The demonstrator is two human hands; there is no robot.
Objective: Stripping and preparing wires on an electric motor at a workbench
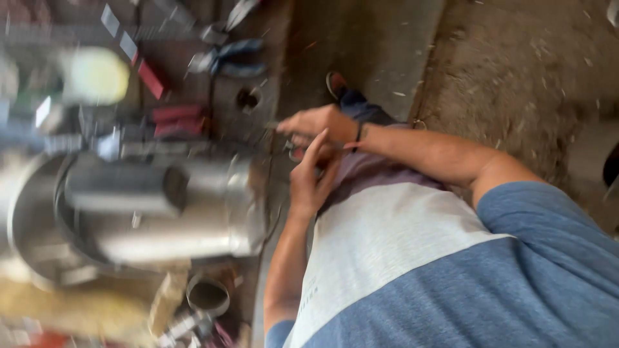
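A small dark part, too blurred to identify, sits pinched between two hands at the edge of a cluttered bench (271, 38), just in front of the person's striped shirt (400, 258). The upper hand (319, 122), with a dark band at its wrist, curls its fingers down over the part; the lower hand (311, 177) rises to meet it with fingers extended, the two hands touching. Which is the left and which the right cannot be judged in this tilted view, nor exactly what either is clamped on.

The likely risk is a slip: the part is held over the gap between bench and floor (516, 71), and a loosened pinch could let it drop into the dirt and debris below.

Just beside the hands lies a large grey metal cylinder (161, 206) on its side, with a dark tube (122, 187) set within it. Blue-handled pliers (229, 58) and red blocks (174, 119) rest farther along the bench, a small metal ring (207, 295) at its other end. A sandalled foot (336, 87) shows beyond the hands.
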